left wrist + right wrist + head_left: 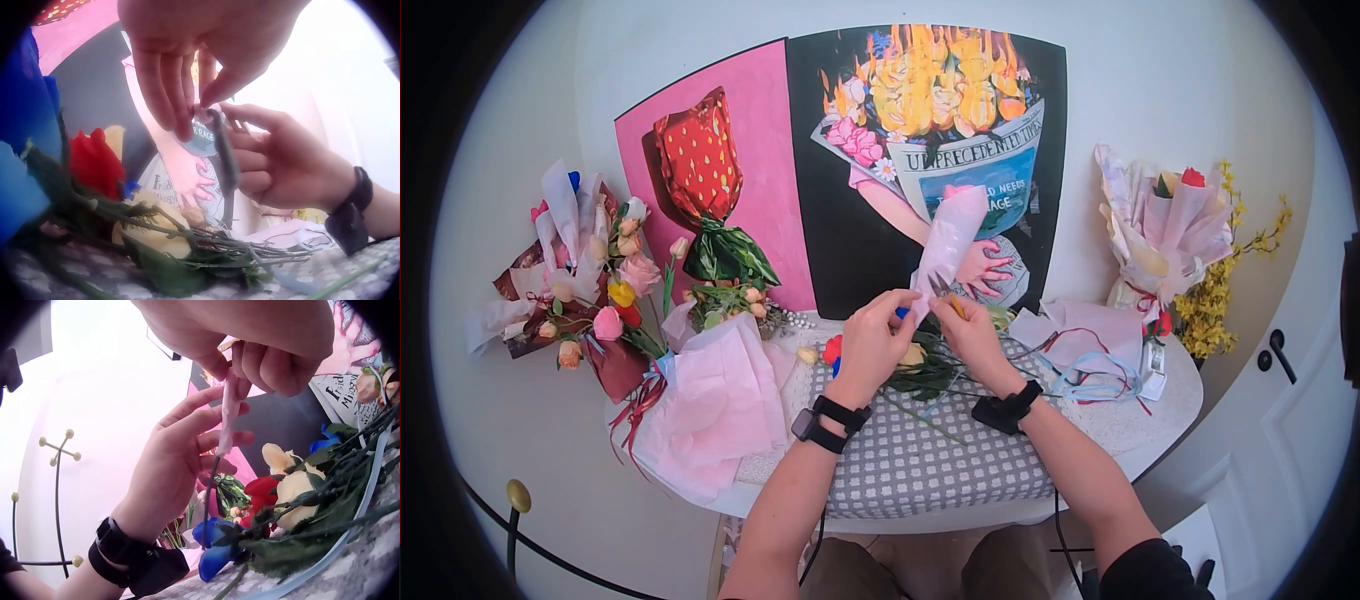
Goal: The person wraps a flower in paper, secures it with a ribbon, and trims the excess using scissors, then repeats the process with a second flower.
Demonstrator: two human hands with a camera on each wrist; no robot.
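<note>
A single flower wrapped in pale pink paper (956,228) stands upright between the two hands, its pink bloom at the top. My left hand (875,335) grips the narrow gathered lower end of the paper. From the other side my right hand (975,340) pinches the same end with thumb and fingers. In the right wrist view the twisted paper (229,415) runs down to a thin dark stem (210,494). Under the hands lie loose flowers: a red one (97,165), a cream rose (301,497) and a blue one (215,550), with green leaves and stems.
Flowers and pink sheets (715,405) lie at the left. At the right are pink paper (1090,330), pale blue ribbon (1090,375) and a wrapped bouquet (1170,240). A grey checked cloth (940,470) covers the table's front. Two paintings (800,200) stand behind.
</note>
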